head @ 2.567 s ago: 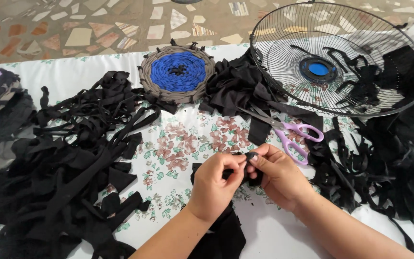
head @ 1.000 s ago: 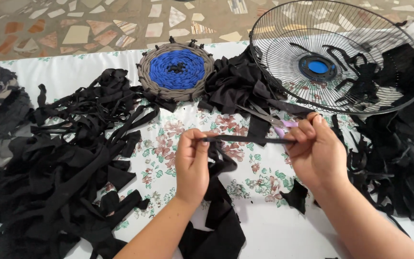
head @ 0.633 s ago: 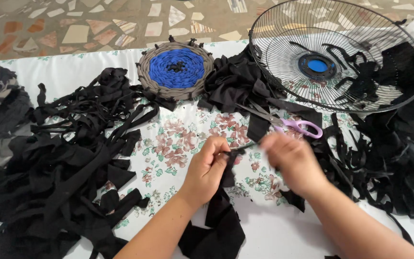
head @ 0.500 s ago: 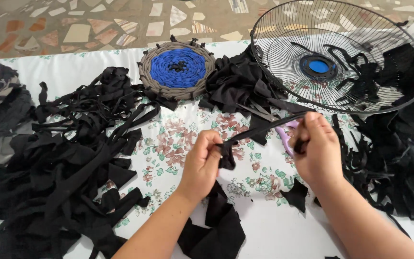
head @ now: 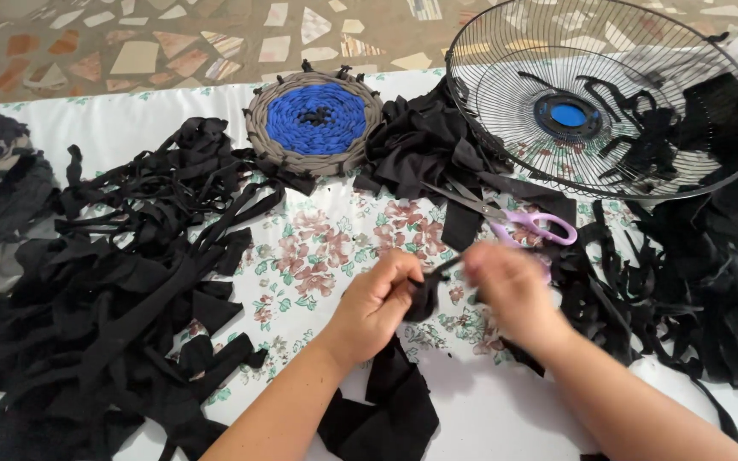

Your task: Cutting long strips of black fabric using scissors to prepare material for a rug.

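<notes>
My left hand (head: 377,306) pinches the end of a black fabric strip (head: 424,294) above the flowered cloth. My right hand (head: 510,294) is blurred with motion close beside it and grips the same strip. The rest of that black fabric (head: 390,401) trails down between my forearms to the near edge. Purple-handled scissors (head: 523,224) lie just beyond my right hand.
A heap of black fabric strips (head: 121,282) fills the left. A round blue and grey woven mat (head: 315,122) lies at the back, beside a black wire fan guard (head: 595,102). More black strips (head: 694,290) cover the right. A flowered white sheet (head: 318,248) lies under everything.
My right hand stretched the strip out to the right, came back, stretched it again, and has now drawn in close to my left hand. The left hand has barely shifted.
</notes>
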